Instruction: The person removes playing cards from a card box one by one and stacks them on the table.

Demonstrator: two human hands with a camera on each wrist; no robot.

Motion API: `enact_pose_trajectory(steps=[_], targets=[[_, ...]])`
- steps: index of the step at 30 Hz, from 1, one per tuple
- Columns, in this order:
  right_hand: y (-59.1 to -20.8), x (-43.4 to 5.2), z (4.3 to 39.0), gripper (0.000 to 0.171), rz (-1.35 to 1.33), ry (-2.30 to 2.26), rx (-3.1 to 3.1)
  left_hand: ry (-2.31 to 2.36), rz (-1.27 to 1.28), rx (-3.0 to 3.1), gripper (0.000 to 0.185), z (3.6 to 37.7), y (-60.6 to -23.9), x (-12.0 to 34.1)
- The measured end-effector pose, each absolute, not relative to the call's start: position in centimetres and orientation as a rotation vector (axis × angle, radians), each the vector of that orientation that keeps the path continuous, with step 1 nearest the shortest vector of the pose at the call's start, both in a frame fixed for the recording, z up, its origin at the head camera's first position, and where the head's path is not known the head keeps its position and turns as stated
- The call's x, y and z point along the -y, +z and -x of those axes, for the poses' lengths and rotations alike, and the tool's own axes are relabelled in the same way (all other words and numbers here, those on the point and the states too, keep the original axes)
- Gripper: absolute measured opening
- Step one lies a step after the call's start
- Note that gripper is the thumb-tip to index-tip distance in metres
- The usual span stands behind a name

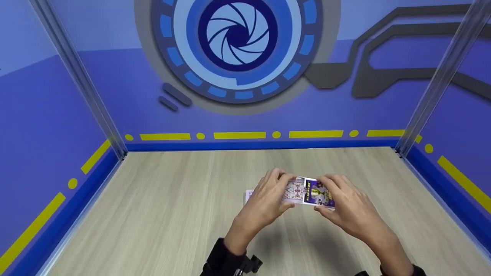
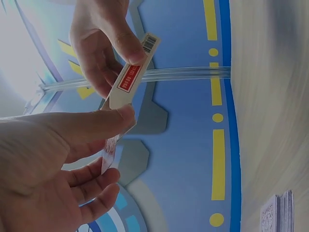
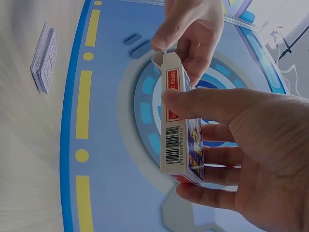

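Observation:
My right hand (image 1: 353, 207) grips a small playing-card box (image 1: 317, 193), purple and yellow on its front, with a barcode and red label along its narrow side. The box's open end faces my left hand (image 1: 264, 197). Between my left thumb and fingers are playing cards (image 1: 294, 190) with an ornate pinkish back pattern, lined up with that open end. Whether their ends sit inside the box is hard to tell. In the right wrist view, an end flap (image 3: 170, 59) stands out near the left thumb. Both hands are raised above the table.
A squared stack of playing cards (image 3: 44, 58) lies on the wooden table (image 1: 172, 214), mostly covered by my left hand in the head view. Blue printed panels (image 1: 238, 122) enclose the table at the back and both sides, with clear corner posts.

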State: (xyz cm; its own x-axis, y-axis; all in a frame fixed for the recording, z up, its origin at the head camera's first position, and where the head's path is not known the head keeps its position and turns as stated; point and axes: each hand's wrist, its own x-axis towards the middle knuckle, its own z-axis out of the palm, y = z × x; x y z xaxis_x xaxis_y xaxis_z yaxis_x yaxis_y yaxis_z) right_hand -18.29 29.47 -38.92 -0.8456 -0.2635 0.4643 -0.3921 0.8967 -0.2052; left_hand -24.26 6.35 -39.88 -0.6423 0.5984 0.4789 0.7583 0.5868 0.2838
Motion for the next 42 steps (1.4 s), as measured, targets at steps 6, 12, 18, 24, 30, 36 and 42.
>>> enact_pose_trajectory(steps=[6,12,18,24,30,36,42], targets=[[-38.9,-29.5,18.3,0.070,-0.450,0.406,2.648,-0.640,1.107,2.480,0.065,24.4,-39.8,-6.1],[-38.8,-29.8,18.3,0.070,-0.419,0.413,2.651,-0.644,1.096,2.477,0.062,25.0,-39.7,-5.0],[-38.6,-30.3,18.3,0.069,-0.382,0.413,2.631,-0.726,1.030,2.475,0.061,26.0,-39.4,-3.7],[-38.6,-30.9,18.4,0.069,-0.349,0.426,2.606,-0.838,0.928,2.491,0.059,27.2,-39.4,-2.3],[-38.7,-31.2,18.4,0.070,-0.334,0.415,2.605,-0.871,0.861,2.554,0.062,28.3,-39.9,-1.3],[-38.7,-31.3,18.4,0.070,-0.326,0.415,2.611,-0.874,0.813,2.649,0.062,29.4,-41.0,-0.9],[-38.7,-31.3,18.5,0.069,-0.344,0.410,2.596,-0.868,0.782,2.716,0.064,30.2,-42.2,-0.5]])
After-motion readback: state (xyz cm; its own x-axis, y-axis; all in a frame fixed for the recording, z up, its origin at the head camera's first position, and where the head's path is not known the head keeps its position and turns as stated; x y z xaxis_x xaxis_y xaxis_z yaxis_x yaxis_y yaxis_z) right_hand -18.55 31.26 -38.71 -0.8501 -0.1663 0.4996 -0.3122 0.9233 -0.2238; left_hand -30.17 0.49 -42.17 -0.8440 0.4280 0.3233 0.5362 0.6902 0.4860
